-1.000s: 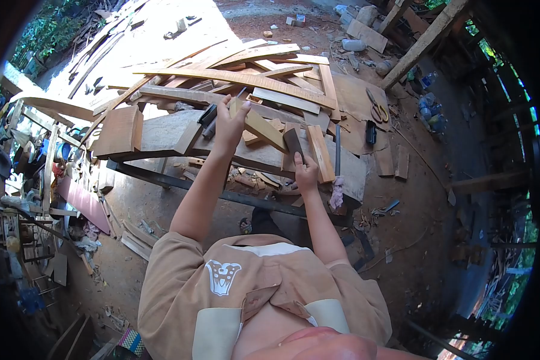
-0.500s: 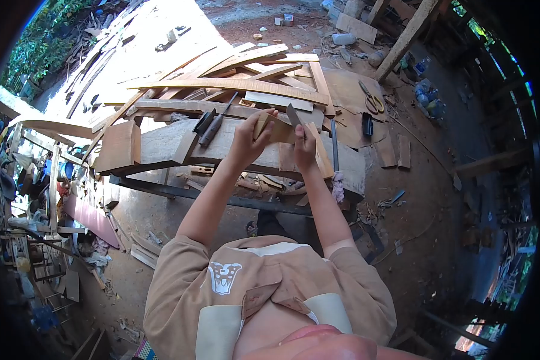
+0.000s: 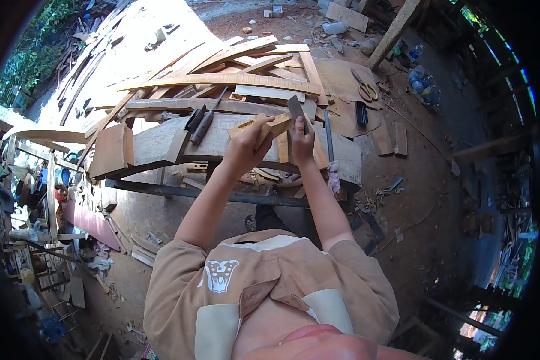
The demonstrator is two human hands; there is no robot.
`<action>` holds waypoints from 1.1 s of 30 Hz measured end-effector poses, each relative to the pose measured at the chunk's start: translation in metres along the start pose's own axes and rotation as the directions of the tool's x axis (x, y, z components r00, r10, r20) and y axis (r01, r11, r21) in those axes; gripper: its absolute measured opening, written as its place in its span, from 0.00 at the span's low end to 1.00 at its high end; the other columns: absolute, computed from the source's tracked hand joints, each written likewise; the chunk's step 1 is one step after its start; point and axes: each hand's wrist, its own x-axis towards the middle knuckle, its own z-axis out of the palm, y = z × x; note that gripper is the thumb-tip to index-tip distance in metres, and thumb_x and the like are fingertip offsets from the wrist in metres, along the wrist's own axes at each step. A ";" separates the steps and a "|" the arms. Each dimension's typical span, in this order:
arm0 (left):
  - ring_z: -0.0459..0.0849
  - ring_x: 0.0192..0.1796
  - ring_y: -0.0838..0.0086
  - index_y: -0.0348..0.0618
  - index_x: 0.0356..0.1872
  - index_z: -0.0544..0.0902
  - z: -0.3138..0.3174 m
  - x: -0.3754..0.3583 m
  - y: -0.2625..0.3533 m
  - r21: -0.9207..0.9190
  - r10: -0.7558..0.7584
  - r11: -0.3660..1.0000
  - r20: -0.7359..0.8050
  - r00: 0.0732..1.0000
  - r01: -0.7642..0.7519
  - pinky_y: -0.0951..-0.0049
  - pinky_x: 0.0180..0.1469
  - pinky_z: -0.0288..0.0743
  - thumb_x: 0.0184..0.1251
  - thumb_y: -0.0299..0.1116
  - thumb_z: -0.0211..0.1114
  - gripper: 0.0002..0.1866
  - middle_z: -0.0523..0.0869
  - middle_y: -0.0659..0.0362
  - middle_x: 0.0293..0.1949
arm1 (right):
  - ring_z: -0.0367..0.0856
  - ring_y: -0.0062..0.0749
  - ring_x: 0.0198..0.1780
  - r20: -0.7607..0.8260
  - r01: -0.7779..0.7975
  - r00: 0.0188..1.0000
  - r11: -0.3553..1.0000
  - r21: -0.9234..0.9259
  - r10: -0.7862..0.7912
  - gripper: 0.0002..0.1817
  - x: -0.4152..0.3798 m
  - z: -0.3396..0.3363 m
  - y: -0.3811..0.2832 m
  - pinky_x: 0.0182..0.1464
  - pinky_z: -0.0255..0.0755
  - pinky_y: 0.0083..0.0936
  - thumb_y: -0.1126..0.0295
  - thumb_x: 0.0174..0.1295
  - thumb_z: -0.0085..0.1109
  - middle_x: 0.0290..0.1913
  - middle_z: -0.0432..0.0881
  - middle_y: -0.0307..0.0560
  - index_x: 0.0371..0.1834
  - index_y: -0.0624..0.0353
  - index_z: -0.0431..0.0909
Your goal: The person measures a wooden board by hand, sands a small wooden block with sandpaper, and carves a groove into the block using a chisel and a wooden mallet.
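Observation:
My left hand point(image 3: 241, 150) grips a short pale wooden piece point(image 3: 269, 127) and holds it up over the thick plank workbench point(image 3: 156, 141). My right hand point(image 3: 302, 143) holds a dark flat blade tool point(image 3: 296, 111) upright, its edge against the right end of the wooden piece. Both hands are close together above the bench's front edge. A few short wood strips point(image 3: 282, 147) lie on the bench under the hands.
Two dark-handled chisels point(image 3: 199, 123) lie on the bench to the left. Long curved planks point(image 3: 222, 81) are stacked behind it. Scissors point(image 3: 366, 89) and a black object point(image 3: 361, 113) rest on a board at the right. Wood scraps litter the dirt floor; clutter stands at the left.
My left hand lifted the wooden piece off the bench and drew it toward me. My right hand raised the blade tool from the bench and brought it against the piece.

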 end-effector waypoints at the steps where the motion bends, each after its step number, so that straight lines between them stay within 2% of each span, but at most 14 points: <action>1: 0.81 0.38 0.54 0.42 0.50 0.73 -0.003 0.003 0.004 0.012 -0.001 1.000 0.009 1.000 0.001 0.64 0.38 0.74 0.58 0.29 0.62 0.18 0.81 0.46 0.36 | 0.68 0.24 0.30 0.064 -0.079 0.995 0.997 -0.016 0.080 0.20 0.001 -0.001 -0.002 0.34 0.64 0.23 0.57 0.67 0.43 0.26 0.73 0.41 0.32 0.67 0.73; 3: 0.81 0.39 0.54 0.42 0.50 0.73 -0.007 0.006 0.010 0.006 -0.019 1.000 0.020 1.000 0.019 0.64 0.38 0.75 0.57 0.28 0.62 0.18 0.81 0.46 0.36 | 0.68 0.22 0.33 0.126 -0.156 0.979 0.987 -0.035 0.159 0.21 0.001 0.001 -0.009 0.37 0.64 0.20 0.56 0.67 0.43 0.29 0.74 0.38 0.35 0.66 0.74; 5: 0.81 0.39 0.54 0.42 0.50 0.73 -0.008 0.005 0.008 0.021 -0.011 1.000 -0.002 1.000 0.011 0.64 0.38 0.75 0.57 0.29 0.63 0.18 0.81 0.46 0.36 | 0.65 0.24 0.26 0.038 0.016 0.999 0.999 0.034 -0.017 0.20 0.000 0.008 -0.017 0.28 0.61 0.25 0.58 0.67 0.43 0.21 0.70 0.40 0.28 0.66 0.72; 9: 0.81 0.39 0.54 0.42 0.49 0.73 -0.006 0.004 0.010 0.056 -0.027 0.998 -0.006 1.000 0.027 0.64 0.39 0.75 0.56 0.29 0.63 0.18 0.82 0.46 0.37 | 0.66 0.25 0.26 0.156 0.022 0.987 1.000 -0.006 -0.020 0.21 -0.007 0.007 -0.032 0.28 0.61 0.26 0.57 0.67 0.42 0.21 0.70 0.41 0.31 0.66 0.73; 12: 0.81 0.39 0.54 0.41 0.49 0.73 -0.004 0.004 0.009 0.055 -0.072 0.996 -0.013 0.997 0.073 0.64 0.39 0.75 0.56 0.30 0.63 0.19 0.82 0.46 0.37 | 0.72 0.33 0.28 0.195 0.224 0.958 0.973 -0.063 -0.208 0.17 -0.020 0.011 -0.068 0.31 0.65 0.26 0.61 0.66 0.45 0.25 0.75 0.50 0.43 0.65 0.75; 15: 0.81 0.40 0.54 0.40 0.49 0.74 -0.002 0.003 0.007 0.029 -0.089 0.996 -0.032 0.995 0.090 0.65 0.39 0.75 0.57 0.30 0.63 0.18 0.82 0.46 0.37 | 0.77 0.39 0.33 0.224 0.340 0.928 0.923 -0.179 -0.298 0.16 -0.013 0.005 -0.037 0.36 0.68 0.26 0.64 0.66 0.46 0.31 0.78 0.56 0.47 0.65 0.74; 16: 0.81 0.40 0.54 0.40 0.49 0.74 -0.002 0.002 0.005 0.022 -0.079 0.996 -0.061 0.995 0.081 0.66 0.39 0.75 0.57 0.30 0.62 0.17 0.82 0.46 0.37 | 0.78 0.42 0.40 0.194 0.207 0.965 0.967 -0.150 -0.176 0.16 -0.011 0.003 -0.020 0.42 0.69 0.27 0.63 0.66 0.46 0.36 0.79 0.58 0.48 0.65 0.74; 19: 0.82 0.40 0.55 0.38 0.48 0.75 -0.007 0.004 0.004 -0.009 -0.084 0.996 -0.119 0.989 0.084 0.67 0.40 0.75 0.59 0.30 0.60 0.15 0.82 0.46 0.37 | 0.78 0.40 0.40 0.168 0.058 0.986 0.976 -0.209 -0.023 0.17 -0.003 -0.018 0.015 0.43 0.69 0.27 0.62 0.66 0.46 0.36 0.80 0.56 0.46 0.66 0.74; 20: 0.82 0.40 0.56 0.37 0.47 0.75 -0.009 0.004 0.005 -0.038 -0.106 0.994 -0.145 0.984 0.101 0.68 0.41 0.75 0.60 0.30 0.59 0.14 0.82 0.47 0.38 | 0.77 0.35 0.38 0.148 0.043 0.989 0.977 -0.207 -0.012 0.18 -0.002 -0.023 0.022 0.44 0.68 0.26 0.61 0.66 0.47 0.35 0.81 0.52 0.46 0.67 0.74; 25: 0.83 0.37 0.68 0.35 0.46 0.77 -0.025 0.004 -0.013 -0.042 -0.208 0.978 -0.217 0.954 0.204 0.74 0.40 0.74 0.63 0.33 0.58 0.14 0.83 0.50 0.37 | 0.78 0.33 0.37 0.030 -0.105 0.993 0.974 -0.202 0.113 0.19 -0.004 -0.039 0.026 0.42 0.69 0.26 0.59 0.65 0.49 0.34 0.81 0.53 0.42 0.68 0.76; 28: 0.78 0.34 0.80 0.34 0.46 0.77 -0.027 -0.002 -0.035 -0.361 -0.498 0.854 -0.357 0.790 0.375 0.79 0.37 0.75 0.65 0.37 0.56 0.16 0.80 0.57 0.31 | 0.78 0.32 0.37 0.042 -0.058 0.996 0.957 -0.283 0.073 0.18 -0.011 -0.047 0.030 0.42 0.69 0.25 0.61 0.63 0.51 0.35 0.81 0.54 0.42 0.68 0.77; 29: 0.78 0.34 0.80 0.34 0.46 0.77 -0.026 -0.003 -0.041 -0.361 -0.498 0.854 -0.356 0.790 0.376 0.79 0.37 0.75 0.65 0.37 0.56 0.16 0.80 0.57 0.31 | 0.79 0.36 0.41 0.054 -0.039 0.997 0.951 -0.306 0.058 0.16 -0.013 -0.048 0.029 0.44 0.70 0.26 0.64 0.62 0.52 0.38 0.81 0.56 0.43 0.67 0.77; 31: 0.78 0.36 0.79 0.35 0.48 0.75 -0.025 -0.003 -0.048 -0.621 -0.663 0.707 -0.417 0.621 0.338 0.79 0.37 0.77 0.66 0.39 0.55 0.17 0.78 0.56 0.36 | 0.80 0.41 0.44 0.068 -0.019 0.997 0.944 -0.329 0.044 0.14 -0.013 -0.047 0.029 0.47 0.70 0.27 0.67 0.61 0.53 0.40 0.81 0.58 0.43 0.66 0.77; 33: 0.79 0.38 0.76 0.35 0.49 0.73 -0.023 -0.007 -0.065 -0.676 -0.685 0.671 -0.409 0.602 0.304 0.76 0.37 0.79 0.65 0.39 0.55 0.18 0.77 0.55 0.40 | 0.79 0.42 0.49 0.121 0.092 0.991 0.936 -0.338 -0.054 0.13 -0.012 -0.047 0.031 0.50 0.70 0.29 0.70 0.59 0.55 0.43 0.80 0.57 0.45 0.64 0.78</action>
